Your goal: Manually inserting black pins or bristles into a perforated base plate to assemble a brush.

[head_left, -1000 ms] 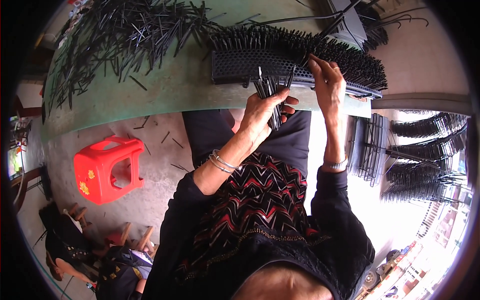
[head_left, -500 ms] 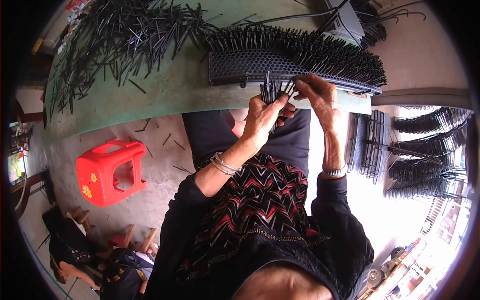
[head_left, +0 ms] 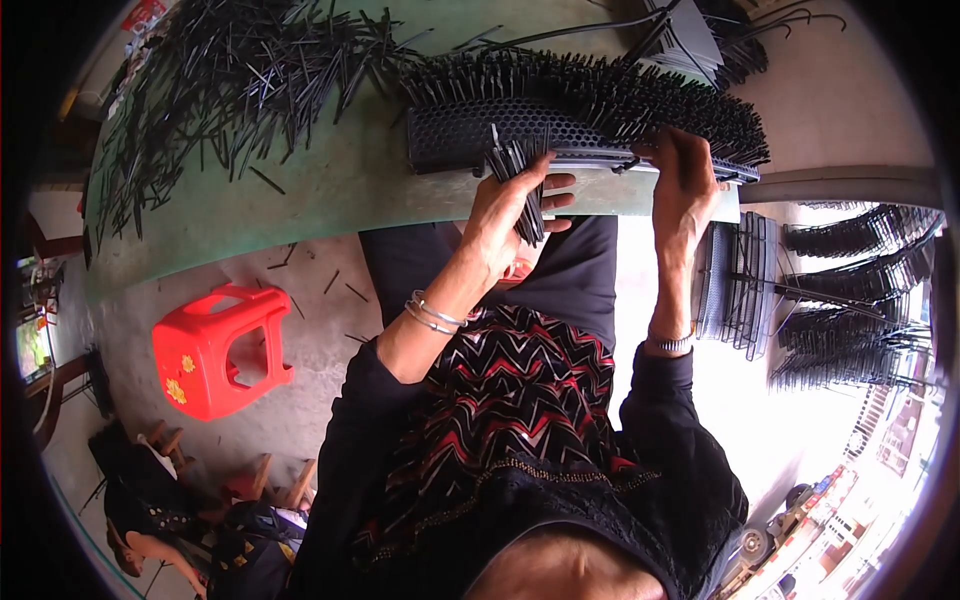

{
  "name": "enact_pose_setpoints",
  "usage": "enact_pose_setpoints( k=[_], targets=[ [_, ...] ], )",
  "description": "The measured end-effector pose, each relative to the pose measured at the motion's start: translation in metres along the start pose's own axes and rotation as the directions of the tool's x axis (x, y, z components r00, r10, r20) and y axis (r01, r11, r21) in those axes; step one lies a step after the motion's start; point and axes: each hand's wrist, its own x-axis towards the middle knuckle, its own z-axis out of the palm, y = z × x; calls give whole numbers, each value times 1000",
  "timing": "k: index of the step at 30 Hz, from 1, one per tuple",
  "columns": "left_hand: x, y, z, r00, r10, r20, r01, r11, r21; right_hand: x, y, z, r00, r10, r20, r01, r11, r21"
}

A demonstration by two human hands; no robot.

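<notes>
My left hand (head_left: 510,205) holds a bundle of thin black sticks (head_left: 517,170) against the palm with the thumb, its other fingers partly spread. To its right, my right hand (head_left: 685,180) is closed in a pinch at the near edge of a black perforated rack (head_left: 480,138). A short dark piece shows by its fingertips, but I cannot make out exactly what they grip. Many black sticks (head_left: 650,100) stand upright in the rack's holes, over its far and right parts. Rows of bare holes show at its near left.
A large heap of loose black sticks (head_left: 270,80) covers the far left of the green table (head_left: 340,190). A red plastic stool (head_left: 205,350) stands on the floor at left. Filled racks (head_left: 850,290) stand at right. Another person (head_left: 150,520) is bent over at lower left.
My right hand has moved right, away from the bundle, to the rack's near edge. My left hand has shifted slightly left with the sticks, its fingers spreading a little.
</notes>
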Motion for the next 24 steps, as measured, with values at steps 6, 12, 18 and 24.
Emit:
enact_pose_setpoints(
  k=[6, 12, 18, 24],
  targets=[
    [10, -17, -7, 987, -140, -77, 136, 989, -54, 7, 18, 9, 989, -144, -22, 128, 931, -341],
    [-3, -17, -3, 991, -127, -36, 126, 991, -34, 12, 13, 7, 986, -161, 47, 167, 944, -284],
    [-2, -21, -8, 991, -109, 79, 108, 994, 13, 18, 13, 4, 968, -239, 78, 251, 919, -305],
    [-8, -21, -7, 990, -129, 61, 128, 992, 15, 21, 12, 2, 970, -219, 108, 241, 927, -288]
  ],
)
